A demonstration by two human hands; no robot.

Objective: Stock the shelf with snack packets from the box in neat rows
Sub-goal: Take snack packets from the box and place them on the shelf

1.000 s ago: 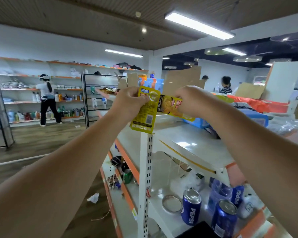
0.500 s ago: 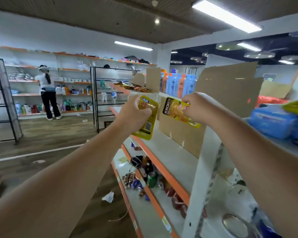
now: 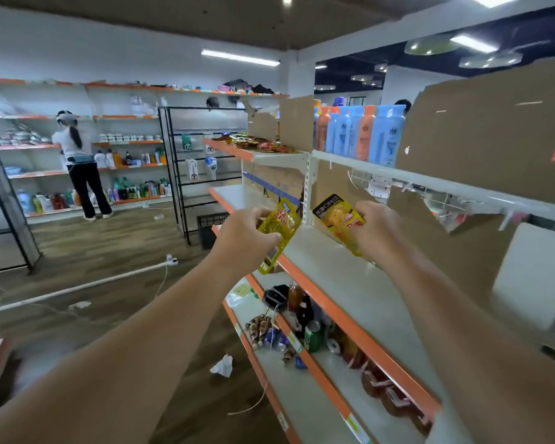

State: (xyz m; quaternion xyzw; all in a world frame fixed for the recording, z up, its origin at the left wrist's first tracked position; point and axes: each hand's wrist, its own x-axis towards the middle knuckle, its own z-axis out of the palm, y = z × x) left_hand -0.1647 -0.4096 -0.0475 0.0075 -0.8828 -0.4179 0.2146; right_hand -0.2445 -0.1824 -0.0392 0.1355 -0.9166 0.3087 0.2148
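plainly, mid-frame, the left hand [image 3: 247,240] pinched the left packet [image 3: 277,233] and the right hand [image 3: 377,229] the right packet [image 3: 337,219], above the shelf [image 3: 330,270]. such edge grips might let one slip down or land crooked.

two yellow snack packets [image 3: 281,224] [image 3: 334,216]

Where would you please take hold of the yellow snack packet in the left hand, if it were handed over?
The yellow snack packet is a thin flat pouch hanging at a slant; the left hand covers its middle. Pinch the free lower end from below, thumb on one face, fingers on the other.
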